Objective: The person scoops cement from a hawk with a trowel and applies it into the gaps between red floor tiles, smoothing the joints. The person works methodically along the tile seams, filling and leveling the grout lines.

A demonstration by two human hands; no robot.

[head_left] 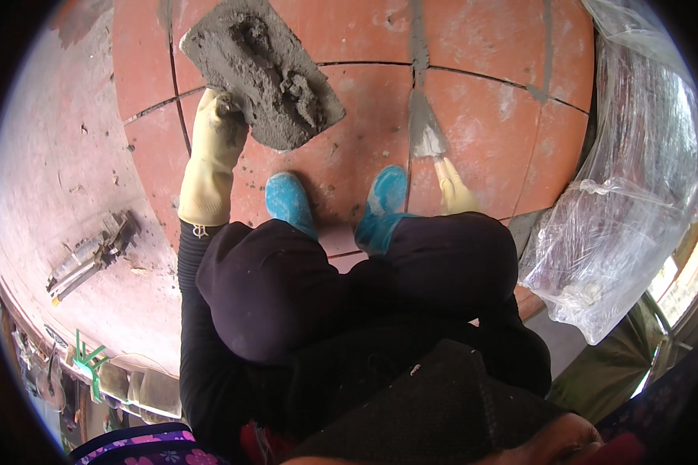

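My left hand [221, 124], in a cream rubber glove, is closed under the near left edge of a flat board [184, 45] heaped with wet grey mortar [260, 74]. My right hand [454, 186], gloved alike and partly hidden by my knee, grips a pointed trowel [429, 142]. The trowel's blade lies along a joint between reddish-orange floor tiles [485, 116], where grey mortar [420, 112] fills the gap. Farther off, that same joint is grey with mortar. Other joints, such as the one at the left, are dark gaps.
My teal boots [291, 203] stand on the tiles between my hands. Clear plastic sheeting [609, 178] wraps something at the right. On the pale floor [54, 194] at left lies a dirty tool [93, 252]. Mortar crumbs dot the tiles. Several items, one green [89, 360], stand at the lower left.
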